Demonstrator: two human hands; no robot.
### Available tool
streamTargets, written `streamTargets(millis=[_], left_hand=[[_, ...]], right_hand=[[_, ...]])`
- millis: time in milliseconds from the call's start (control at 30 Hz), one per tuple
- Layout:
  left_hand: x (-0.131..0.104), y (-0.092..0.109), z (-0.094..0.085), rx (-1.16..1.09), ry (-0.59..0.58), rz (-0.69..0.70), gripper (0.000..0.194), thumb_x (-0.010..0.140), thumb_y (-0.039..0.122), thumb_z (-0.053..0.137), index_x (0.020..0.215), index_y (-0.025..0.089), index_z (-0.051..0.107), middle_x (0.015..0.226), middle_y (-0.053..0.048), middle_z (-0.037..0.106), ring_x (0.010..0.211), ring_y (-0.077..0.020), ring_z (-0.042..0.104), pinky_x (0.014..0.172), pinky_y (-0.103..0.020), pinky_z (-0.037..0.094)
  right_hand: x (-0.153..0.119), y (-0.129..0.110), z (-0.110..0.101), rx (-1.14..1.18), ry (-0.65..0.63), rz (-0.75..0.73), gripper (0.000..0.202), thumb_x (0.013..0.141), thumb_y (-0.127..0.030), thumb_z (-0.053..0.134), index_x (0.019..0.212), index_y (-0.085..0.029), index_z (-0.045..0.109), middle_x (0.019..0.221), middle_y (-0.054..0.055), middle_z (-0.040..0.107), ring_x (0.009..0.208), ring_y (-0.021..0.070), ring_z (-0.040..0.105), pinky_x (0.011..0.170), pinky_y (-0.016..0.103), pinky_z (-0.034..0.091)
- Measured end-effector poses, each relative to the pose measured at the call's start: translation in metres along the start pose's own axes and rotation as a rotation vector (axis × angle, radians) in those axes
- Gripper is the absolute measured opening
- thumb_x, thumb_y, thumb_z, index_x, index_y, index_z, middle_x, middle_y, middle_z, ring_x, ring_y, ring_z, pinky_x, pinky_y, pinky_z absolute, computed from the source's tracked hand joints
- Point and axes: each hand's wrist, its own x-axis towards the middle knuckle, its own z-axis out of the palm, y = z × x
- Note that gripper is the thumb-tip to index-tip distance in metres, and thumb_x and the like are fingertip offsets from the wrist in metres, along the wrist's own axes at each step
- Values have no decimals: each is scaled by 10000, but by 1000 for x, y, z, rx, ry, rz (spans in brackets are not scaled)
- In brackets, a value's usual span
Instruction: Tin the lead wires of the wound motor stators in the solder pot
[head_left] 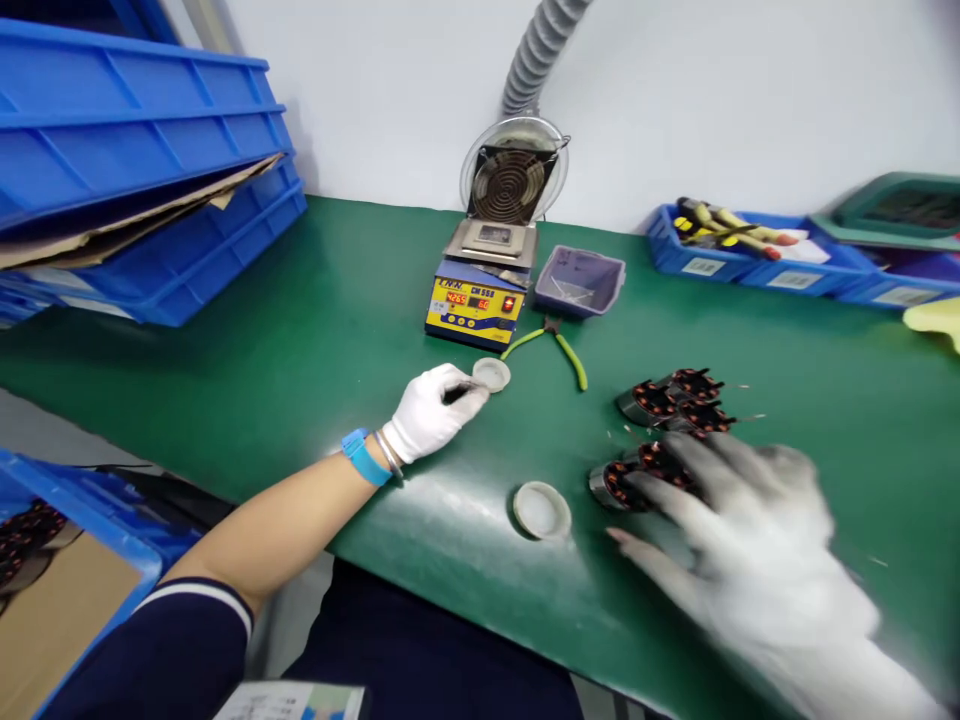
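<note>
Near stators: copper-wound cores (616, 484) stand on the bench (360, 290) right of the near dish, partly hidden by the right hand; their exact number cannot be told.
Stator axis: squat bodies, apparently upright, wound ends facing up, silvery side walls showing on the left; the visible row runs from near left to far right.
Far stators: a tight cluster (651, 402) just beyond, wound ends also up, black pegs leaning rightward in the view.
Right hand: white-gloved and blurred (750, 540), over the near stators, fingers spread and pointing left, thumb well apart; whether they touch or grip a core cannot be told.
Left hand: white-gloved (435, 412), at the edge of the far dish (492, 375), fingers bent with tips close to the thumb; whether anything is pinched there cannot be told.
Near dish: small, round, pale (541, 510), lying flat between the hands.
Cutters: green-handled (571, 362), head pointing away, handles splayed toward the person.
Yellow-fronted unit: (474, 312) behind the far dish, displays lit.
Purple tray: (616, 286) right of that unit.
Back right: blue bins (701, 264), one carrying tools.
Left side: stacked blue crates (142, 110).
</note>
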Motion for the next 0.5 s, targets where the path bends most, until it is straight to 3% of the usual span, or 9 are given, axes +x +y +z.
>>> streamTargets(millis=[100,333,433,500], left_hand=[[2,0,-4,-30,-6,-84,198,819,317,599,765,145,679,778,-40,675,741,-135,628,714,-259,489],[-7,19,-4,-118,-118,-50,211,783,328,620,811,134,697,840,-67,674,807,-158,623,785,-278,488],[-10,24,-3,-278,-223,-303,293,758,383,650,902,129,680,918,-82,684,787,-156,626,737,-271,500],[-10,25,-3,-544,-445,-564,497,803,520,578,1130,147,604,959,-87,679,645,-140,618,568,-258,486]], right_hand=[[16,-16,8,-45,-47,-26,189,817,-324,585,792,-153,662,1080,181,609,1040,416,548,780,555,441],[4,-10,20,-41,-68,54,312,854,-350,514,652,-158,654,1050,208,605,1045,448,546,730,615,466],[14,-13,14,229,-73,215,262,857,-396,521,742,-216,672,1203,133,580,1183,400,500,838,628,479],[36,-23,9,483,-84,362,278,838,-497,538,785,-254,661,1276,61,560,1193,334,521,841,539,534]])
